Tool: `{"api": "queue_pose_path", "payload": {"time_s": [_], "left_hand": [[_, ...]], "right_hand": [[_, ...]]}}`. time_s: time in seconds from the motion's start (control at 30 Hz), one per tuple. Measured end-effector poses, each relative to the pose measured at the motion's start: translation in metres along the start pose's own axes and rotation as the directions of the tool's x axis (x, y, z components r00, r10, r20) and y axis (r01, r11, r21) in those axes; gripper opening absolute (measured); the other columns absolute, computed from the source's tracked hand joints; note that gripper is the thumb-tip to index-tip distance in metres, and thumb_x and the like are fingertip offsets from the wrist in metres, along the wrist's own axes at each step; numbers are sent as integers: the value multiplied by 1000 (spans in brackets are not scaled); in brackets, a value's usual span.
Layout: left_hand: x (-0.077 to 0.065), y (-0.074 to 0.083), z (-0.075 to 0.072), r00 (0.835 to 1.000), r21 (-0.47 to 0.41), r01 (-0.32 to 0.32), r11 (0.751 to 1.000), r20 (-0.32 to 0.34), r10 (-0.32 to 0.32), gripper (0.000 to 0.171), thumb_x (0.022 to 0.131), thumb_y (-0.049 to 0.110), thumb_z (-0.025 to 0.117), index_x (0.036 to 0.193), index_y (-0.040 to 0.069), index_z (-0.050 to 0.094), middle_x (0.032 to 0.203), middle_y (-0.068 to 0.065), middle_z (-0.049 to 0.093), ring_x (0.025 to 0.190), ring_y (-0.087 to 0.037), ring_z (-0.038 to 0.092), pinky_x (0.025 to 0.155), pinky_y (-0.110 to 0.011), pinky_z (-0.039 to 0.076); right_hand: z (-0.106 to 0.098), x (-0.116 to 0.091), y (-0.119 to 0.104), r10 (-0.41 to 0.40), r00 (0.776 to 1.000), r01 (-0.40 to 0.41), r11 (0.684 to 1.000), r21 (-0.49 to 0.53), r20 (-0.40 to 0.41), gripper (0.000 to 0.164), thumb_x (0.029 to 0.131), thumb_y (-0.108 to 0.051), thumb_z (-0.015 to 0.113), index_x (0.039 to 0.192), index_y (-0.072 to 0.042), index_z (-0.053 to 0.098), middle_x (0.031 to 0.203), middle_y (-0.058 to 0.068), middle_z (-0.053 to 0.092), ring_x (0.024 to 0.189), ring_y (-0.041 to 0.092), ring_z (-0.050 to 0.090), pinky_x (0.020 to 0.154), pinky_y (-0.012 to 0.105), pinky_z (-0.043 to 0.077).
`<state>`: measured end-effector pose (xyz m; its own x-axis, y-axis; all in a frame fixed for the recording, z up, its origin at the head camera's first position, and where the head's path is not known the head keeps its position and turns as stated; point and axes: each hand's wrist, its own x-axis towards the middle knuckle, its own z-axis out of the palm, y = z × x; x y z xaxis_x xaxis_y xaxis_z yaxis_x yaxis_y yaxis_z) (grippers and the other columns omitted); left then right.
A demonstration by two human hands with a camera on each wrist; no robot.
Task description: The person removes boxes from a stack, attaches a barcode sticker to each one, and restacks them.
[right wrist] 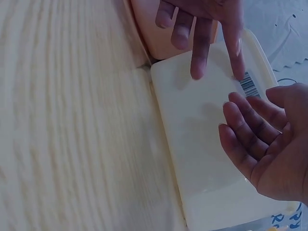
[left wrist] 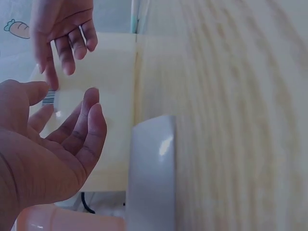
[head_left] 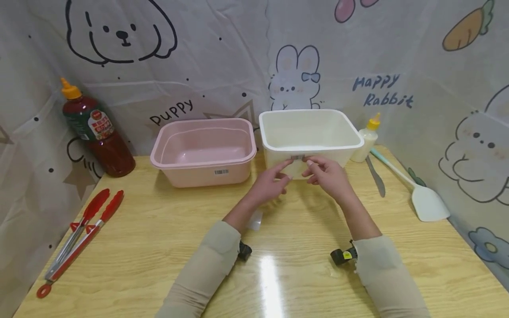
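Note:
A white plastic basin (head_left: 312, 145) stands upright against the fabric backdrop, a small barcode label (head_left: 297, 157) on its front wall just under the rim. My left hand (head_left: 270, 182) reaches to the label's left end with an extended index finger, the other fingers loosely bent. From the opposite side, my right hand (head_left: 328, 176) has its fingertips at the label's right end. Seen from the right wrist, the barcode (right wrist: 249, 85) lies between the two hands. Neither hand visibly grips anything; whether a label edge is lifted cannot be told.
Left of the white basin sits a pink basin (head_left: 203, 173), with a red sauce bottle (head_left: 99, 132) and red-handled tongs (head_left: 83, 234) farther left. A small whitish piece (head_left: 256, 220) lies near my left wrist. At right are a squeeze bottle (head_left: 366, 141), a knife (head_left: 375, 176) and a spatula (head_left: 427, 203).

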<state>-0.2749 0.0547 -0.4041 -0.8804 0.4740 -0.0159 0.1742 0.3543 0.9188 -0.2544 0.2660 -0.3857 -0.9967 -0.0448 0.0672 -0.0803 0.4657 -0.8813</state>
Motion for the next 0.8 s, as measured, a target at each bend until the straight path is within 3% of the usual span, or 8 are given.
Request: {"api": "queue_pose_path", "payload": {"time_s": [0.17, 0.33, 0.5, 0.67, 0.8], "left_hand": [[3, -2, 5, 1000, -10, 10, 1000, 26, -10, 52, 104, 32, 56, 152, 45, 41, 136, -15, 64, 89, -28, 73, 75, -41, 61], [4, 4, 4, 1000, 39, 7, 999, 19, -7, 52, 104, 38, 56, 152, 48, 39, 135, -12, 65, 93, -29, 74, 70, -34, 58], [1, 7, -2, 1000, 45, 15, 999, 13, -16, 52, 104, 37, 55, 153, 46, 39, 136, -13, 65, 96, -32, 74, 73, -36, 59], [1, 3, -2, 1000, 50, 12, 999, 16, -13, 52, 105, 35, 55, 154, 42, 40, 134, -15, 66, 91, -29, 73, 72, -34, 59], [1, 0, 0, 999, 53, 15, 999, 31, -16, 52, 104, 33, 54, 154, 40, 41, 133, -15, 67, 91, -29, 73, 69, -31, 57]], "right_hand": [[6, -1, -1, -3, 999, 3, 1000, -15, 39, 44, 108, -34, 49, 142, -7, 58, 107, 27, 72, 82, 29, 72, 77, 30, 61], [3, 1, -1, -17, 1000, 17, 1000, -21, -4, 45, 108, -38, 47, 140, -8, 59, 108, 27, 73, 82, 29, 74, 77, 31, 61], [-3, 2, 3, 6, 999, -8, 1000, -30, -44, 50, 107, -45, 45, 135, -8, 63, 107, 24, 73, 81, 26, 74, 78, 35, 62], [0, 2, 4, 31, 999, -32, 999, -25, -29, 48, 107, -44, 46, 132, -7, 64, 106, 23, 73, 89, 39, 73, 78, 35, 62], [7, 2, 2, 29, 1000, -29, 999, -35, -6, 46, 108, -41, 47, 134, -7, 63, 105, 23, 73, 88, 40, 72, 79, 37, 63]]}}
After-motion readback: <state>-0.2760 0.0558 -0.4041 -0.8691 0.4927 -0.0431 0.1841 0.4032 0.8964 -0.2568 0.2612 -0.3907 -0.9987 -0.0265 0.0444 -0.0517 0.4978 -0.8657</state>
